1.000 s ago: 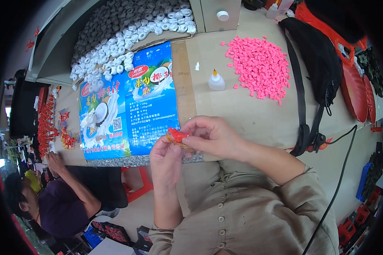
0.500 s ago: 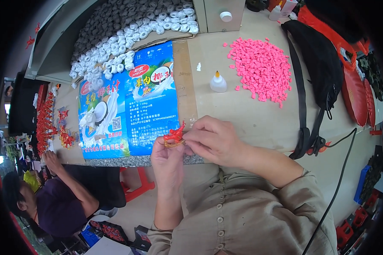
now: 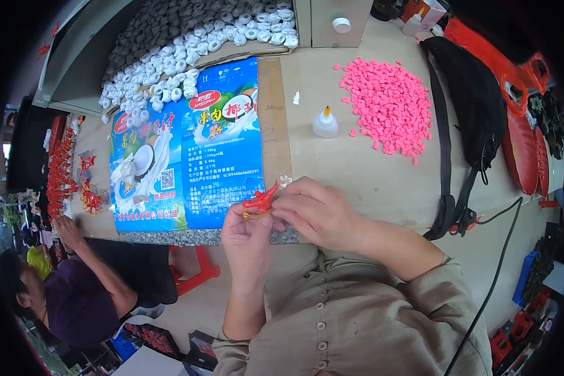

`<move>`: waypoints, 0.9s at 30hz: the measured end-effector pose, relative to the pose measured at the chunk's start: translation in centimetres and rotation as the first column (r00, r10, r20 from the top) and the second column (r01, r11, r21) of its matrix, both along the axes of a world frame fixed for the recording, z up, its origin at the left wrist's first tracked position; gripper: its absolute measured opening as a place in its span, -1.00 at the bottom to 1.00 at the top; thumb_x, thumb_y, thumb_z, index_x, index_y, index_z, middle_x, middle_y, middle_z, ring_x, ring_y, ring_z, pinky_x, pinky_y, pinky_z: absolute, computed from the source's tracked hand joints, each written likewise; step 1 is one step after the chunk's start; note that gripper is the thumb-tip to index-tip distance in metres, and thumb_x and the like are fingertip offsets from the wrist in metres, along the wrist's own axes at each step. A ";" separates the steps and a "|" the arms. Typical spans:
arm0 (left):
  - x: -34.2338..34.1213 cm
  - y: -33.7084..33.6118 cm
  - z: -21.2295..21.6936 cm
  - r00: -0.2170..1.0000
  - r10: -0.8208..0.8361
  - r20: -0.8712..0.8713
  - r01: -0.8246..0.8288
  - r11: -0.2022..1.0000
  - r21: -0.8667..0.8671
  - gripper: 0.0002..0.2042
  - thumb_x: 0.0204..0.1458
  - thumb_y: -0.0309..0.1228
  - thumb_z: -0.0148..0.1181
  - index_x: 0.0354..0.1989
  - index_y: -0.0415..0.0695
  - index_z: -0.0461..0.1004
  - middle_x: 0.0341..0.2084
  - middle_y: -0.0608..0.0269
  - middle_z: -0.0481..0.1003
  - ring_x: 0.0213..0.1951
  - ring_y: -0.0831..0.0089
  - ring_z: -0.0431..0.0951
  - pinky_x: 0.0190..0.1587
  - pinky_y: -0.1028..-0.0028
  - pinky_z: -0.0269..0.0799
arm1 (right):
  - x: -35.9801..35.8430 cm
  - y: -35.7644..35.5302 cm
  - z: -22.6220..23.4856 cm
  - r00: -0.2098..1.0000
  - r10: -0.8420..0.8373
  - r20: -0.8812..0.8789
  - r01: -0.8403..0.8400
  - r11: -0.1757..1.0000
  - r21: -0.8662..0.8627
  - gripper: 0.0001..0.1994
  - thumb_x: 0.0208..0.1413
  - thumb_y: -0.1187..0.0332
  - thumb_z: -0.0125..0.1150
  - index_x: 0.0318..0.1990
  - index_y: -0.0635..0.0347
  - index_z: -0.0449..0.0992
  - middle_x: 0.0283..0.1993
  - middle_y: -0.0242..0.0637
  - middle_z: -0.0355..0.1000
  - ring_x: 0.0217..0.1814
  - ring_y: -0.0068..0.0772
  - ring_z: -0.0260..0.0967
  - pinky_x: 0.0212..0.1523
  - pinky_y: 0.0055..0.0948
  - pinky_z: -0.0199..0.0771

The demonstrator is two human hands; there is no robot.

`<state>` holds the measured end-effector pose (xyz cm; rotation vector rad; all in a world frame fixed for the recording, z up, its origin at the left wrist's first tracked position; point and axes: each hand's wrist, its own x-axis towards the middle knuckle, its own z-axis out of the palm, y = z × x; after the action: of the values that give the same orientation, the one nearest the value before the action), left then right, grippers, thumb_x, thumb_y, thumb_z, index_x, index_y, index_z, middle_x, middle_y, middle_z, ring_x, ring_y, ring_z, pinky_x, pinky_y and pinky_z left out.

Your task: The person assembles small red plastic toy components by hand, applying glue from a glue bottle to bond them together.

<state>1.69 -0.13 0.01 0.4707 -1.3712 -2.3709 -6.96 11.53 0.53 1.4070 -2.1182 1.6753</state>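
Near the table's front edge, a small red plastic figure (image 3: 261,199) with a pointed tip and a yellowish lower part is held up between my two hands. My left hand (image 3: 247,233) is closed on it from below, thumb and fingers pinching the yellowish part. My right hand (image 3: 316,212) is closed at the figure's right side, fingertips pressed together against it. Whether a smaller piece sits in those right fingertips is hidden. Under and behind the hands lies a flattened blue printed carton (image 3: 229,163).
Small white ring-shaped pieces (image 3: 188,56) are heaped at the back left. A bottle with a yellow tip (image 3: 325,123) stands beside a pile of pink pieces (image 3: 391,103). A black bag (image 3: 467,94) lies at the right. At the left, a co-worker (image 3: 84,288) sits by red figures (image 3: 61,172).
The red figure has tilted, its pointed tip now leaning further right. Both hands keep their grip in nearly the same place. The whole view has shifted slightly.
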 end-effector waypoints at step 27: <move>0.4 0.0 0.0 0.999 -0.009 -0.041 0.010 0.999 0.031 -0.75 -0.12 -0.62 0.04 -0.19 -0.29 0.30 -0.34 0.19 0.42 -0.36 0.52 0.43 -0.33 0.56 0.36 | 0.3 -0.1 0.4 0.996 -0.005 -0.088 0.002 0.999 -0.033 -0.86 -0.27 0.51 0.16 -0.46 0.21 0.36 -0.43 -0.31 0.24 -0.51 -0.38 0.29 -0.57 -0.50 0.35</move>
<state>2.04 -0.13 0.01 0.4233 -1.3233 -2.3998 -6.64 11.47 0.93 1.4393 -2.0357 1.6084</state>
